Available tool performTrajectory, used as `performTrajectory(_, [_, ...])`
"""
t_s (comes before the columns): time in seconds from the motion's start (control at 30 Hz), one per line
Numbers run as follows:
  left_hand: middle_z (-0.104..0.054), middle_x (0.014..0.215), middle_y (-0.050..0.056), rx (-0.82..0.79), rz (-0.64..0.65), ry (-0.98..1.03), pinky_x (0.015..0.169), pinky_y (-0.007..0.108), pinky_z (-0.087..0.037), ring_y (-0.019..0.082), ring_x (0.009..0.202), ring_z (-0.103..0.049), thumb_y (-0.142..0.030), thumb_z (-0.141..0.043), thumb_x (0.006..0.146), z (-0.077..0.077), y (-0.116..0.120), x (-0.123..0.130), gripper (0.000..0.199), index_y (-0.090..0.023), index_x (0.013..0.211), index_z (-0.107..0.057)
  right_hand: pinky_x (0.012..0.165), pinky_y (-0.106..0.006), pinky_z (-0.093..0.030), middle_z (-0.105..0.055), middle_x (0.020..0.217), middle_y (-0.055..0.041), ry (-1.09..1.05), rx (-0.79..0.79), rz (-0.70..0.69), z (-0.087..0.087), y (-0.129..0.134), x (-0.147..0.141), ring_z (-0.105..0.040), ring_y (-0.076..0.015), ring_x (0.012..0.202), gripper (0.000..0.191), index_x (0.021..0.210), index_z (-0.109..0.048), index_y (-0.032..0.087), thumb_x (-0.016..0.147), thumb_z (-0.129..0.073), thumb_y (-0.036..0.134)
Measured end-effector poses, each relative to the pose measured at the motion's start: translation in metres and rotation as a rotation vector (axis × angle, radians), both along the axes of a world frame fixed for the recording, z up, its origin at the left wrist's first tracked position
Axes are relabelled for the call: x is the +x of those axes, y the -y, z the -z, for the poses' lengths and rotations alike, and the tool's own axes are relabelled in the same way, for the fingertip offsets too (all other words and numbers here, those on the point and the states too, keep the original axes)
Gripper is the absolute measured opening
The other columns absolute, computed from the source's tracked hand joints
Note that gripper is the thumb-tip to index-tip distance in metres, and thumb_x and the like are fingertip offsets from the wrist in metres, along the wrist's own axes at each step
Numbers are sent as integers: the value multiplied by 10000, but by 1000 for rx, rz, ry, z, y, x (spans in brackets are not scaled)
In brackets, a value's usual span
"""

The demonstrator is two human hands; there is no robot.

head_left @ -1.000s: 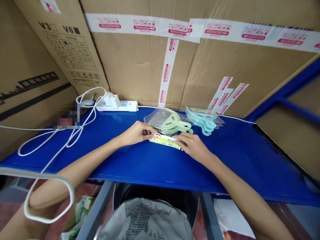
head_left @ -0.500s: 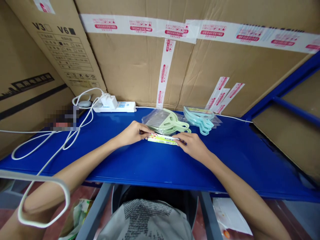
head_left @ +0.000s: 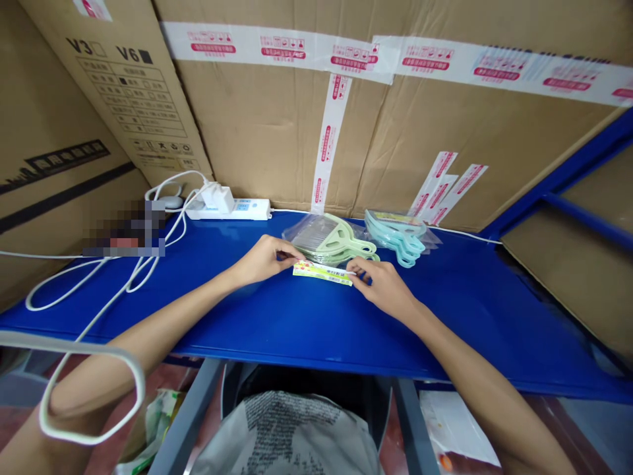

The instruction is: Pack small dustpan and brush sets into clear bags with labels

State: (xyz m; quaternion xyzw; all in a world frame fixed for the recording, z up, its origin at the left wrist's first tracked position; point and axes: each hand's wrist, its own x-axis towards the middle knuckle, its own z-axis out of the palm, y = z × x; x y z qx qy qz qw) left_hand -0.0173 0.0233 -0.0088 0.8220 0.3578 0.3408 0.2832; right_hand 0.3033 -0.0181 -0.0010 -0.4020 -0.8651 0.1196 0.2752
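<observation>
Both hands pinch a yellow and white printed card label (head_left: 324, 273) at its two ends, just above the blue tabletop. My left hand (head_left: 267, 258) has its thumb and fingers closed on the left end. The right end is between the thumb and fingers of my right hand (head_left: 378, 280). Right behind the label lies a light green dustpan and brush set (head_left: 336, 243) in a clear plastic bag. Further right at the back lie light blue dustpan sets (head_left: 398, 237), also bagged, with a printed card on them.
A white power strip (head_left: 247, 209) with a plugged-in adapter stands at the back left. White cables (head_left: 148, 264) loop over the table's left side, one hanging past my left forearm. Cardboard boxes (head_left: 267, 132) wall the back. A blue metal frame (head_left: 558, 181) stands at right.
The label stays between both hands. My right fingers have shifted slightly on its right end, and the whole view has moved a little.
</observation>
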Motion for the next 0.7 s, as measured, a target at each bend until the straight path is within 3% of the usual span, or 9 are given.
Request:
performTrajectory(0.13, [-868, 1027, 83, -192, 45, 91, 790, 317, -661, 231, 857, -826, -318, -787, 911, 0, -4, -4, 225, -193, 1065, -894, 682, -297, -549, -782, 951, -38, -1, 27, -10, 1, 0, 1, -701, -166, 682, 61, 1022, -683, 218, 1009, -628, 196])
performTrajectory(0.27, [-867, 1015, 91, -398, 88, 202, 795, 349, -677, 216, 794, -811, -324, -875, 843, -1, -6, -5, 264, -209, 1080, -893, 852, -403, -604, -721, 1340, -137, 129, 227, -66, -2, 5, 0, -731, -295, 1122, 165, 1080, -691, 220, 974, -766, 322])
performTrajectory(0.33, [-867, 977, 91, -456, 92, 243, 768, 345, -676, 200, 748, -793, -315, -908, 809, -1, -4, -4, 275, -213, 1064, -894, 929, -479, -598, -708, 1369, -163, 207, 351, -96, -3, 8, -2, -677, -354, 1239, 228, 1103, -701, 212, 958, -802, 356])
performTrajectory(0.53, [-864, 936, 91, -470, 116, 230, 728, 340, -669, 186, 706, -764, -317, -918, 810, -2, 0, -2, 292, -206, 1079, -892, 877, -461, -587, -781, 1193, -147, 298, 549, -124, -1, 13, -7, -727, -307, 1042, 87, 1071, -727, 193, 1042, -670, 252])
performTrajectory(0.7, [-857, 1092, 131, -435, 70, 290, 730, 333, -672, 188, 787, -783, -332, -873, 859, -1, -3, -2, 409, -168, 1232, -839, 877, -442, -602, -790, 1190, -132, 223, 528, -120, -3, 10, -9, -749, -291, 1025, 116, 1112, -722, 190, 1046, -684, 279])
